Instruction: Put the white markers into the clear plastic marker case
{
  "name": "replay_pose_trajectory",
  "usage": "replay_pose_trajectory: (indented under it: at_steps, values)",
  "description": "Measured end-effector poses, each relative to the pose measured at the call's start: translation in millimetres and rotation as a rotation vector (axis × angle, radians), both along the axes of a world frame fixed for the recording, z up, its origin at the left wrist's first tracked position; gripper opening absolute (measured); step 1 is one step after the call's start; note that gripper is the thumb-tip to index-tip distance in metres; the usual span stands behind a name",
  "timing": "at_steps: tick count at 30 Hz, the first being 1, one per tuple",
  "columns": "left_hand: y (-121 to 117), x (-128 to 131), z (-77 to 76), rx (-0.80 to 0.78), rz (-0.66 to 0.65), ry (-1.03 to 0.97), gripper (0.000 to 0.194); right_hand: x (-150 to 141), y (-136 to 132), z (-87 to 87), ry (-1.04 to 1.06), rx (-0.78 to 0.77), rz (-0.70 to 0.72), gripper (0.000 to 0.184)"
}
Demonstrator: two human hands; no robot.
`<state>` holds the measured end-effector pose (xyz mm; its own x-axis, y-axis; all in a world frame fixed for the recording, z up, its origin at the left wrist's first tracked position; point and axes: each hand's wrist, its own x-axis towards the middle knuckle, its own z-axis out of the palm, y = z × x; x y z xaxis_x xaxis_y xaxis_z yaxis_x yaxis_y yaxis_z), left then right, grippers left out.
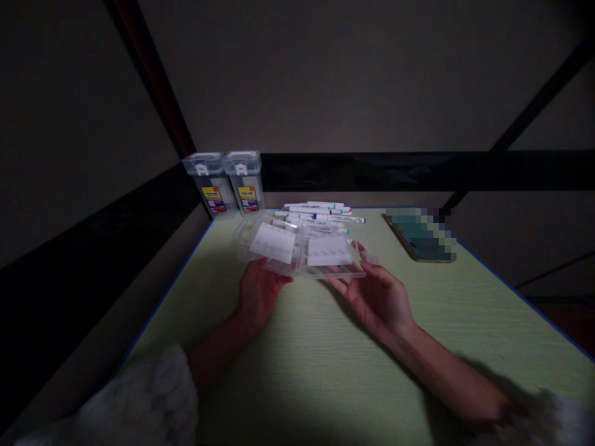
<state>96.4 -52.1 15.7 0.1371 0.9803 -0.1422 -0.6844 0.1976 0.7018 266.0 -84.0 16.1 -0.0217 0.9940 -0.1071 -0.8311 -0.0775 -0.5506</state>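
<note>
Between my two hands a clear plastic marker case [330,249] lies opened out, a white paper card showing in each half. My left hand [260,288] grips its left half from below, with some fingers hidden under it. On the other side my right hand [379,297] holds the right half, thumb on the edge and fingers reaching underneath. Just behind the case is a loose pile of white markers [320,210] with coloured ends, seen partly through the clear plastic.
Two lidded clear containers, a left one [211,186] and a right one [245,186], stand at the table's back left corner with yellow labels. A phone-like flat slab [418,238], partly pixelated, lies at the right. The pale green table [297,359] has blue edging. Dark walls stand behind.
</note>
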Motion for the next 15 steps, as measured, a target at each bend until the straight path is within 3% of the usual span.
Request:
replay_pose_trajectory:
  at_steps: [6, 15]
  values:
    - [1, 0, -0.2, 0.022, -0.028, 0.011, 0.012, 4, 3, -1.6, -0.029, -0.038, -0.077, 0.037]
    - [1, -1, -0.4, 0.024, -0.071, 0.032, 0.018, 22, 7, 6.1, -0.095, 0.002, -0.013, 0.018]
